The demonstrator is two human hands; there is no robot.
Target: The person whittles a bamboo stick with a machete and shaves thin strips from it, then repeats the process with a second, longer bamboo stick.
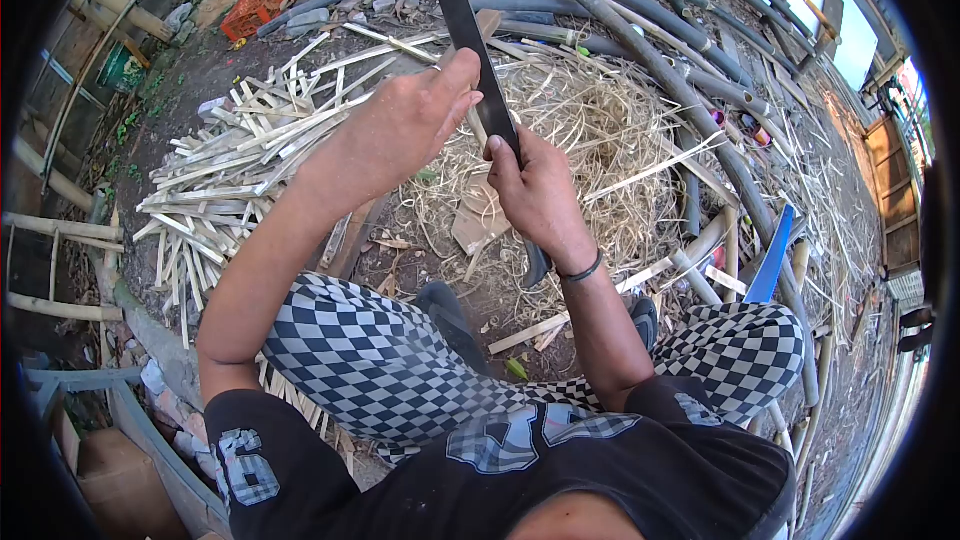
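A long machete (pixel 468 15) with a dark blade rises tilted between my hands, its tip toward the top of the view. My right hand (pixel 535 190) is closed around its lower part, and the dark handle end (pixel 537 265) sticks out below. My left hand (pixel 415 125) is closed in a pinch beside the blade. A short length of a pale bamboo strip (pixel 477 126) shows between the two hands, along the blade; my left fingers hide the rest. Beneath them lies a heap of thin curled bamboo shavings (pixel 610 130).
Split bamboo sticks (pixel 235 175) are piled at the left. Bamboo poles (pixel 640 45) lie across the back and right. A blue saw-like blade (pixel 772 258) stands near my right knee. An orange crate (pixel 260 2) sits at the back left, and a wooden block (pixel 478 215) lies on the ground.
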